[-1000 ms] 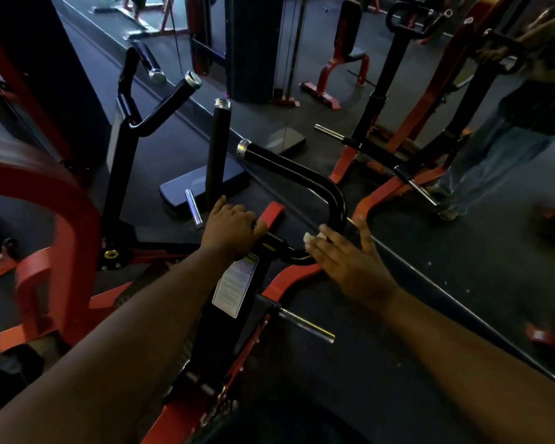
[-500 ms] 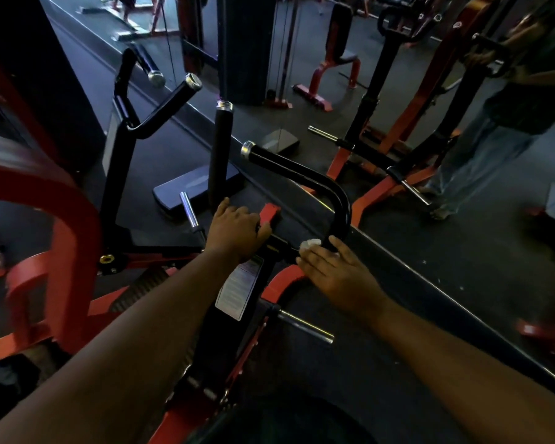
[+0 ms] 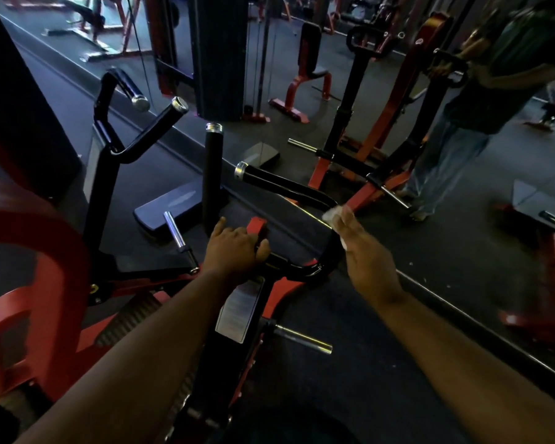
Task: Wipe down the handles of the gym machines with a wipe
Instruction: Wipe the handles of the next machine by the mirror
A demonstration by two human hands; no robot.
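You're wearing one head cam, looking fwd & down, close over the black handle (image 3: 289, 190) w/ a mirror beyond.

dark rubber gym floor (image 3: 382, 363) carries the red-and-black machine frame (image 3: 279, 288).
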